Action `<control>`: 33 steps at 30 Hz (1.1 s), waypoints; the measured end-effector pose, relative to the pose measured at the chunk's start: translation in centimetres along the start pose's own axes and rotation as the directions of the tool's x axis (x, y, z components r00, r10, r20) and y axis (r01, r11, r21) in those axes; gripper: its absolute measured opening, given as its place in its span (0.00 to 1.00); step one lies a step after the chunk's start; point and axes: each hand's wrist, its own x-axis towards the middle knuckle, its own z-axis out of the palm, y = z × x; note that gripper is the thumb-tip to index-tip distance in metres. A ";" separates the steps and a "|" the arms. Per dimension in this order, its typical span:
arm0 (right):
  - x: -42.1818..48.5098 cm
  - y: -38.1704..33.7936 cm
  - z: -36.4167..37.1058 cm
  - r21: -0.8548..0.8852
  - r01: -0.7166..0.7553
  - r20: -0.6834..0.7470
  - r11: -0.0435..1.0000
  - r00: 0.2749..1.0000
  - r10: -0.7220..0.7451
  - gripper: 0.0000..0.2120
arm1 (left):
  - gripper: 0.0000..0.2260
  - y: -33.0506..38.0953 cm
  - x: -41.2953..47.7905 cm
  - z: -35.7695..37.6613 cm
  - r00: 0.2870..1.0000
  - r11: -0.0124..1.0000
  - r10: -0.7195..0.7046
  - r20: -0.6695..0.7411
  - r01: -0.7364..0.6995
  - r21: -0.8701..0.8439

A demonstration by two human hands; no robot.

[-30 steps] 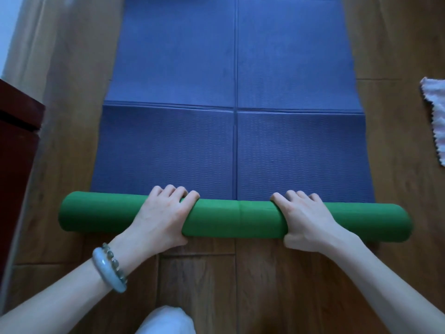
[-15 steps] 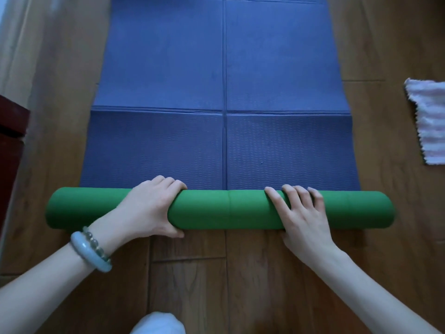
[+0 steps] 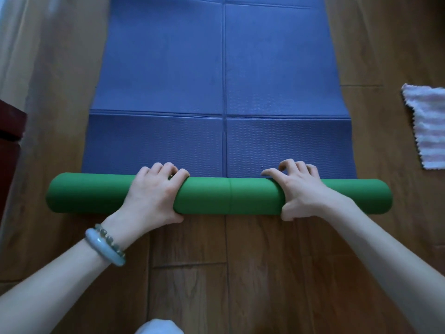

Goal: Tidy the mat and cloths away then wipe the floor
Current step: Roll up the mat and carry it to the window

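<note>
Wood planks in a warm brown make up the floor [image 3: 240,273] I am looking down on, the boards running away from me with their seams showing. The mat [image 3: 216,80] lies flat along it, blue ribbed face up, creased into panels by one fold line down its middle and another across, and it runs out past the top of the view. Its near end is wound into a green roll [image 3: 228,196] that lies crosswise on the floor and juts out wider than the blue part on both sides. The left hand [image 3: 151,196] grips this roll left of centre, fingers curled over the far side and thumb tucked under the near edge. The right hand [image 3: 305,189] grips it right of centre, bent fingers reaching over onto the blue surface. A pale bangle [image 3: 106,249] and a string of beads sit on the left wrist. To the right, well apart from the mat, a pink-and-white striped cloth [image 3: 428,126] with a ragged edge lies on the boards, cut off by the frame. A dark red piece of furniture [image 3: 9,145] stands at the left edge, near the roll's end but not touching it. I cannot tell whether the pale strip behind it is curtain or wall. White fabric [image 3: 159,326] shows at the bottom, between the forearms.
</note>
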 end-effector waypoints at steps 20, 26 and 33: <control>2.8 1.6 2.2 -0.218 -0.023 -0.453 0.976 0.888 -0.081 0.43 | 0.54 -1.1 1.5 -0.4 0.999 0.998 0.024 -0.044 -0.022 0.054; 3.4 1.3 -1.5 -0.152 0.022 -0.158 0.988 0.986 -0.046 0.40 | 0.42 -1.4 3.5 -0.7 0.996 0.998 -0.052 -0.070 0.055 0.038; 1.7 0.0 -1.6 -0.081 0.098 0.066 0.992 0.993 -0.093 0.38 | 0.35 -1.4 0.7 -1.0 0.998 1.000 -0.027 0.057 0.027 -0.004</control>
